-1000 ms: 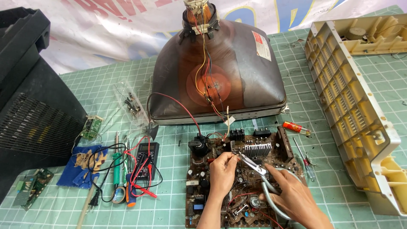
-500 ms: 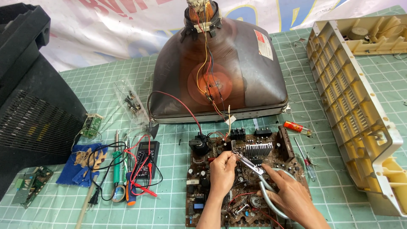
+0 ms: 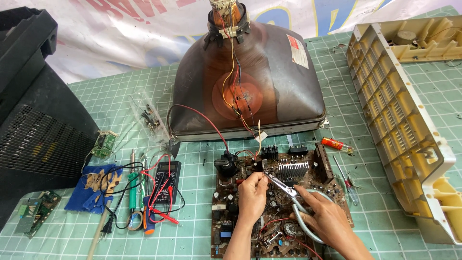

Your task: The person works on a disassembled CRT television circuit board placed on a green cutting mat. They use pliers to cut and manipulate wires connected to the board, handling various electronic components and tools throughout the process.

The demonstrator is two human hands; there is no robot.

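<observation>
The right hand [image 3: 327,219] is closed around the grey handles of a pair of pliers [image 3: 288,195], whose thin nose reaches up and to the left across the circuit board [image 3: 269,207]. The left hand [image 3: 251,195] sits just left of the plier tips, fingers curled in a pinch at a small part or wire on the board; what exactly it grips is too small to tell. The two hands meet at one spot, it seems so that one steadies the piece while the tool works it.

The board lies flat on the green cutting mat [image 3: 202,231], directly under both hands, with its silver finned heat sink [image 3: 293,169] just beyond the plier nose. Wires run from the board up to the back of the picture tube [image 3: 250,82], which rests face down beyond the hands, so the board stays close to it, tethered.

Well to the left of the left hand lie a black meter [image 3: 166,183] with red and black leads, a green-handled soldering iron [image 3: 133,185] and a blue cloth [image 3: 94,185], all within reach. A clear plastic bag [image 3: 149,118] up and to the left holds small dark parts. To the right of the right hand lie a red screwdriver [image 3: 336,144] and, farther off, the cream plastic casing [image 3: 404,125], an open ribbed shell with only a few fittings in its far end.
</observation>
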